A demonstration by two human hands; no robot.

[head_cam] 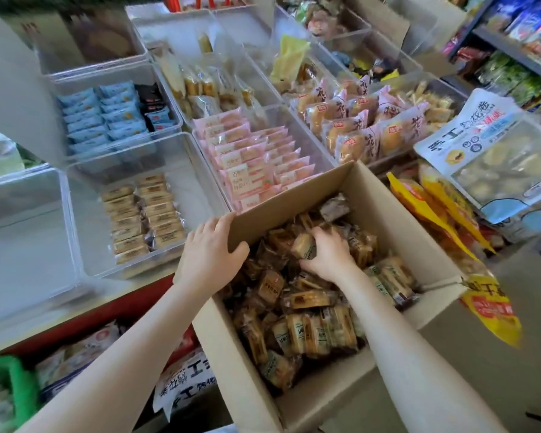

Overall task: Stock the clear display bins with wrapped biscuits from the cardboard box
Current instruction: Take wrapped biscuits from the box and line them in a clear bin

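An open cardboard box (403,232) stands in front of me, heaped with wrapped brown biscuits (310,332). My left hand (211,248) grips the box's far-left rim, fingers over the edge and thumb inside. My right hand (327,253) is down in the pile, fingers curled round a wrapped biscuit (303,246). To the left stands a clear display bin (85,220) with two neat rows of the same biscuits (144,217) along its right part; its left part is bare.
More clear bins hold blue packets (102,115), pink packets (256,157) and bread rolls (366,123). An empty clear bin (22,239) is at far left. Large snack bags (494,154) pile to the right. A red shelf edge (113,310) runs below the bins.
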